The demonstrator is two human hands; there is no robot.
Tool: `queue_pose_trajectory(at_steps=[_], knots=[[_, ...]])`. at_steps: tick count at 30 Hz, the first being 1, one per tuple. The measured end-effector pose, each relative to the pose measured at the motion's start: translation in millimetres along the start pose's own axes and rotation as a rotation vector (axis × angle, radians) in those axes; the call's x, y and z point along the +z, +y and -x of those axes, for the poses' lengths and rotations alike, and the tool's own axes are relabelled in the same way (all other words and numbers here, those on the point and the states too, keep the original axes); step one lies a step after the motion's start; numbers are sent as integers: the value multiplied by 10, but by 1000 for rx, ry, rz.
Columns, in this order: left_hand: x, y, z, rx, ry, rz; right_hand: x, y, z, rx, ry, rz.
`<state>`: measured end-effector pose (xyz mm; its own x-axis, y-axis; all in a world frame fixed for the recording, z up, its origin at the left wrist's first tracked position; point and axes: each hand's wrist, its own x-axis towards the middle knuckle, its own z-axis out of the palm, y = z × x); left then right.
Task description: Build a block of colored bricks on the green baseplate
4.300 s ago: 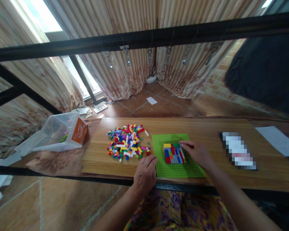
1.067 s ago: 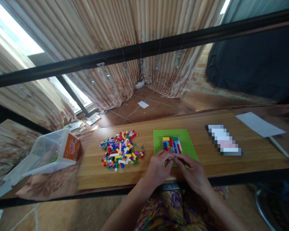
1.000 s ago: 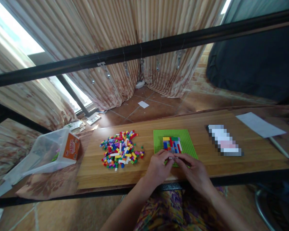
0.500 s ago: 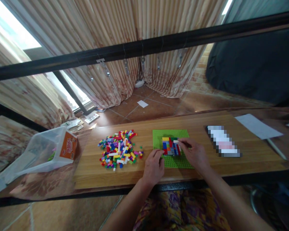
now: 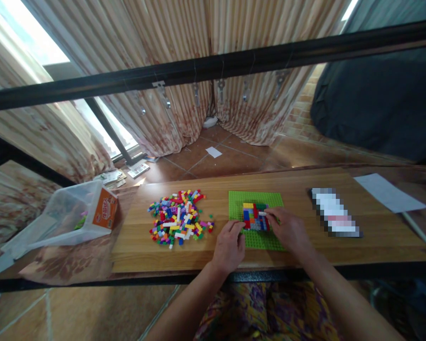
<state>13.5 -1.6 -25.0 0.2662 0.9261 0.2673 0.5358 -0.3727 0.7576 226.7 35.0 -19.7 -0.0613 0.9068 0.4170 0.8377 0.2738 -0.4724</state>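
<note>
I have the right grip [image 5: 287,228] pinching a white brick [image 5: 262,213] by its right end, over the far right part of the block [image 5: 250,219]; the brick's long axis runs roughly left to right, free end pointing left. Whether it touches the block I can't tell. My left grip [image 5: 230,246] has fingertips at the block's left edge; whether they pinch it, I can't tell. The block sits on the green plate [image 5: 255,241], sides roughly parallel. Beneath I see a wooden bench [image 5: 138,258], a colourful pile [image 5: 179,218] left of the plate, a clear box [image 5: 105,208] off the bench's left end, and curtains [image 5: 177,38] behind a black rail [image 5: 184,68]. About a second ago both grips met at the block's near edge; now they are parted, one to each side of it.
</note>
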Motion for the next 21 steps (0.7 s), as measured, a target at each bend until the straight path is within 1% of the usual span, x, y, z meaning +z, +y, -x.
queue_pose_trajectory(at_steps=[3,5,13,21], knots=[[-4,6,-2,6,4,-1,-8,8,-25,-41,-33,35],[-8,10,-3,8,5,-4,-9,-13,-47,-49,-30,37],[-6,13,-2,9,12,-7,24,-87,-142,-44,40,8],[-4,6,5,18,18,1,40,-64,-133,-41,23,30]])
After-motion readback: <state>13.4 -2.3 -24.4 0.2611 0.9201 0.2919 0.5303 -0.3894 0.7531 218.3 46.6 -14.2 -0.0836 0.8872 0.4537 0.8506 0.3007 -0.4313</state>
